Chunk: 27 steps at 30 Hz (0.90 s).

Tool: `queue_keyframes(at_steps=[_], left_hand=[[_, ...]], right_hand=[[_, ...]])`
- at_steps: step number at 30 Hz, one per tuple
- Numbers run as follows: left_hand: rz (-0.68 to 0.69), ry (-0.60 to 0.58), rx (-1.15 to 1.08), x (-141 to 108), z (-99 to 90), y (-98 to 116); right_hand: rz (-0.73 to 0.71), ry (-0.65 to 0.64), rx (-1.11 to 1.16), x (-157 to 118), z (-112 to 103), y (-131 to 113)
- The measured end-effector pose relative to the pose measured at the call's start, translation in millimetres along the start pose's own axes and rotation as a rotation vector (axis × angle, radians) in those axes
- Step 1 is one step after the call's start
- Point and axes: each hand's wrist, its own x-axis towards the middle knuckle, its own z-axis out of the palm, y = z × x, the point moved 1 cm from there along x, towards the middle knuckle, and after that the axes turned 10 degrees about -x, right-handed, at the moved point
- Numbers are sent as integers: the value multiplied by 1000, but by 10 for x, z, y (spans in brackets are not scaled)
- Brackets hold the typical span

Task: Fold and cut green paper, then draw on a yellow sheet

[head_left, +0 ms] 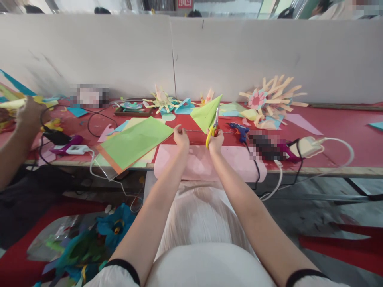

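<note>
Yellow-handled scissors (212, 134) are gripped in my right hand (217, 142), their blades pointing away from me. The blades lie along the right edge of a lime-green folded paper piece (206, 114), which stands pointed on the table. My left hand (181, 138) is closed with curled fingers, right beside the corner of a large green paper sheet (137, 139). Whether those fingers pinch anything is too small to make out. Under both wrists, a pink padded mat (197, 163) hangs over the table's front edge.
A blue glue gun (240, 131) lies right of the scissors, near a white plug adapter (306, 147) and cables. Paper-strip flowers (257, 99) stand along the grey partition (254, 56). At far left is another person's hand (28, 115). Blue paper flowers (115, 223) sit below the table.
</note>
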Motion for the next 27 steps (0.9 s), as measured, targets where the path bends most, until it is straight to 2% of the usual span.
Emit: queue_keyframes(at_steps=[3,9,15,20,23,27], left_hand=[[-61,-64,-111,-21,34,8],[-346,-281,-369,-58,115,17],[-552,-341,-513,7,72,-23],[-576,-413,-589,-13,39,26],[-511,-482,-565,-35,57,76],[-406,-480,-438,-74,139,54]], right_hand=[[17,2,4,1,3,-9],[27,-3,2,-3,-8,-37],[25,17,22,7,-12,-38],[15,14,24,21,-1,-17],[36,14,16,25,7,-11],[42,31,16,30,8,-13]])
